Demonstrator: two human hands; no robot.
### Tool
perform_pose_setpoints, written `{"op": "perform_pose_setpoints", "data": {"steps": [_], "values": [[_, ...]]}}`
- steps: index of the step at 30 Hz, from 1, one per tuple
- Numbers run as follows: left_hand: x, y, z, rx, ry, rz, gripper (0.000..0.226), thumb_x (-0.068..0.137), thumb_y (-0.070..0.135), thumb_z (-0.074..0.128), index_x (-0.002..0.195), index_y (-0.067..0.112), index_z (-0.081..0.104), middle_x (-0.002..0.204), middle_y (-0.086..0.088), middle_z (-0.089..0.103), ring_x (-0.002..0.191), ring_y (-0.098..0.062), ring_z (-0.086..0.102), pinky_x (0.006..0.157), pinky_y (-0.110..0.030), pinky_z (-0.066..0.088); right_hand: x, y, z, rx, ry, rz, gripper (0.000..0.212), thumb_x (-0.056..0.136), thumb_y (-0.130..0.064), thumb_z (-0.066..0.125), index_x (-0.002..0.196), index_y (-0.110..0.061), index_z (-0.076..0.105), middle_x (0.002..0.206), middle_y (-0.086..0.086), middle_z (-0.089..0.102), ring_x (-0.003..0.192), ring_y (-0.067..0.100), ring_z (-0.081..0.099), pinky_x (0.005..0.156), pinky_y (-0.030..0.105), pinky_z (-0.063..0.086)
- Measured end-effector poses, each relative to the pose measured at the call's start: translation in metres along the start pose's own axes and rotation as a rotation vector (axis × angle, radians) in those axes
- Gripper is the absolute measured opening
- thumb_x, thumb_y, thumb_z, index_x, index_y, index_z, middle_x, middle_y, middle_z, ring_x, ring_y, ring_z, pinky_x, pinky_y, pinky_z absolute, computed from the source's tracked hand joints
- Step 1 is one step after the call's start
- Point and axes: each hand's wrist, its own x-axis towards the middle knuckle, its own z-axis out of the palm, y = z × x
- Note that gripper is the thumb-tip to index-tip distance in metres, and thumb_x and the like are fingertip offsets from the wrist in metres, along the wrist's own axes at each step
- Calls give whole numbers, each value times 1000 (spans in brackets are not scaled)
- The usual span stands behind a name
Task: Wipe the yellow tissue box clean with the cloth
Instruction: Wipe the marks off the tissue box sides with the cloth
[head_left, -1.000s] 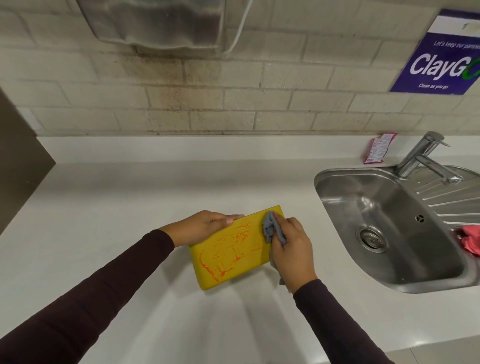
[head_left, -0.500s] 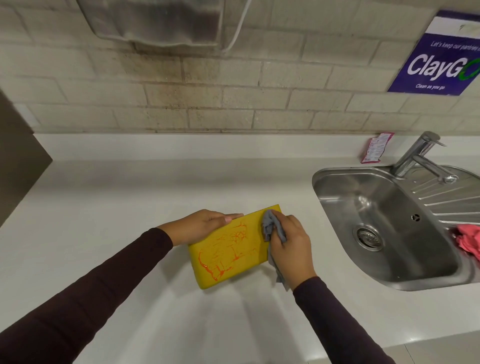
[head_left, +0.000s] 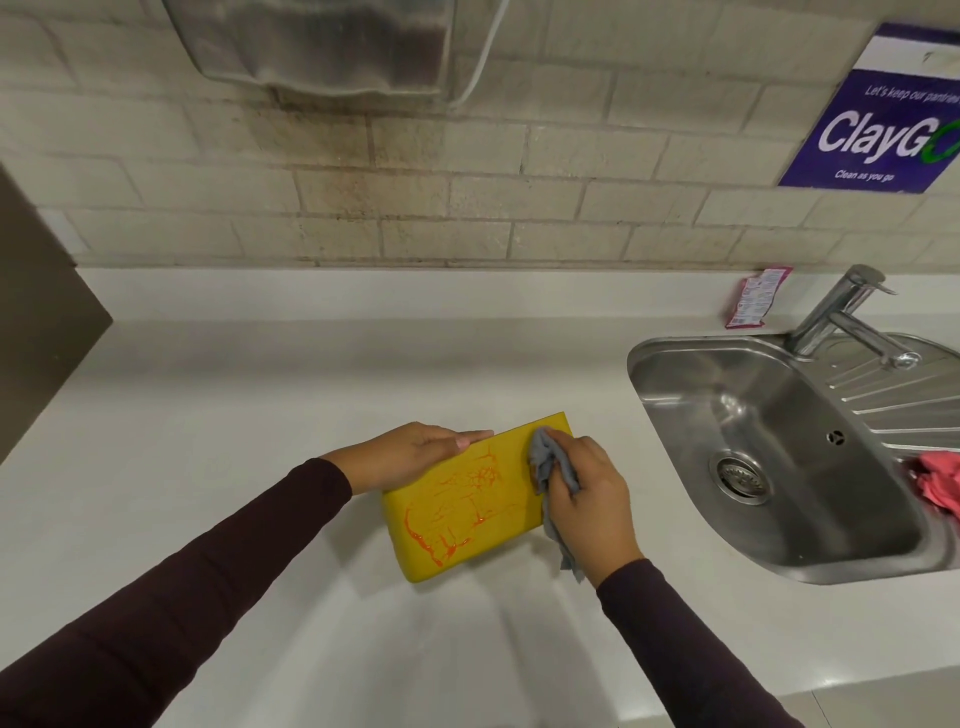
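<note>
Grip: right hand (head_left: 587, 499) round cloth (head_left: 545, 457); box (head_left: 457, 499) lengthwise toward sink (head_left: 769, 410), seemingly.

Tissue box (head_left: 467, 499) end beneath cloth (head_left: 546, 453)

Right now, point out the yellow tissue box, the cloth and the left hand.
yellow tissue box (head_left: 467, 506): head view, its red-smeared top face.
cloth (head_left: 548, 460): head view, the grey bunch at the box's right end.
left hand (head_left: 410, 454): head view, the back of the hand.
</note>
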Motion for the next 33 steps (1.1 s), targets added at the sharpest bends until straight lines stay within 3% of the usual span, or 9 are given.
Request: {"op": "perform_pose_setpoints", "data": {"steps": [4,6,8,11,16,20,24,30,33], "values": [[0,0,-1,-6,-3,-13,25,94,49,31,109,65,43,103,24,57,92,4,57,73,-9,45,5,-12,11,-2,-33,-33,42,85,6,53,123,-11,58,101,4,60,88,10,53,80,4,36],[1,0,-1,-27,-4,-15,27,94,48,34,114,59,46,115,13,59,101,-4,58,84,-17,47,0,-20,14,-14,-115,-114,42,83,-1,52,123,-11,59,98,6,60,83,9,54,73,5,37],[1,-2,-2,-37,-14,-8,33,94,48,34,125,50,46,130,9,55,114,-11,54,97,-26,43,-6,-22,12,-34,-214,-176,43,80,-4,52,122,-10,59,94,8,60,77,13,56,64,14,44],[1,-2,-3,-49,-29,-5,35,94,46,34,128,47,43,135,8,51,119,-13,51,101,-29,40,-7,-13,1,-64,-264,-198,44,79,-4,51,122,-10,59,93,10,60,75,23,60,62,27,50],[0,-1,-2,-98,-27,-10,28,93,45,37,119,53,46,126,5,58,108,-13,59,90,-24,48,4,-12,6,0,-82,-78,41,85,5,55,121,-14,60,105,8,63,91,18,60,78,15,41],[2,-4,-1,-163,5,-21,25,94,40,40,114,47,53,126,1,60,114,-19,58,100,-35,45,0,-31,22,22,-145,-158,38,85,-3,54,122,-12,59,99,7,62,85,12,57,70,16,44],[1,-3,-2,-146,-29,-5,34,96,40,37,129,40,47,136,5,52,120,-15,52,103,-31,40,-15,-27,13,5,-260,-207,40,81,-5,53,120,-9,60,93,8,61,75,18,60,63,21,48],[2,-2,-5,-95,-28,-23,37,97,39,32,133,37,43,137,-3,52,119,-24,53,105,-39,41,4,-11,6,-9,-99,-99,37,83,8,55,115,-8,63,95,9,62,84,18,59,77,12,40],[3,-3,-5,-116,-17,-20,32,97,40,34,127,43,46,136,-1,53,116,-20,54,102,-35,42,3,-23,18,8,-108,-117,38,82,7,55,115,-8,63,95,9,63,82,13,56,73,6,38]]}}
